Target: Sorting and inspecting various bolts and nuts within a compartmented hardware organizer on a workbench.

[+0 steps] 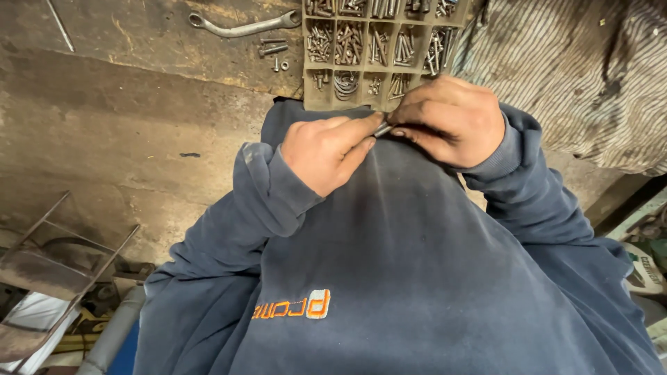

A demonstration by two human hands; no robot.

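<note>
Both hands meet in front of the person's chest, just below the near edge of a compartment tray. The left hand is curled nearly closed, its thumb and forefinger pinched together on one end of a small metal bolt. The right hand is also folded in tight, fingertips gathered on the other end of the same piece, so the two hands touch around it.

Only a short grey length of the bolt shows between the fingers (the rest is hidden by them). Its long axis runs on a slant, from lower left near the left thumb up toward the right hand's fingers; which end is the head cannot be told.

The compartment tray sits at the near edge of a worn workbench, its small cells filled with screws, bolts and a few rings. Just beside its left edge lie a few loose bolts, and farther back on the bench a curved wrench lies flat, well apart from the hands. A grimy striped cloth covers the right end of the bench. Both forearms are in blue sweatshirt sleeves. At the lower left, below the bench, stands a rusty metal frame.
</note>
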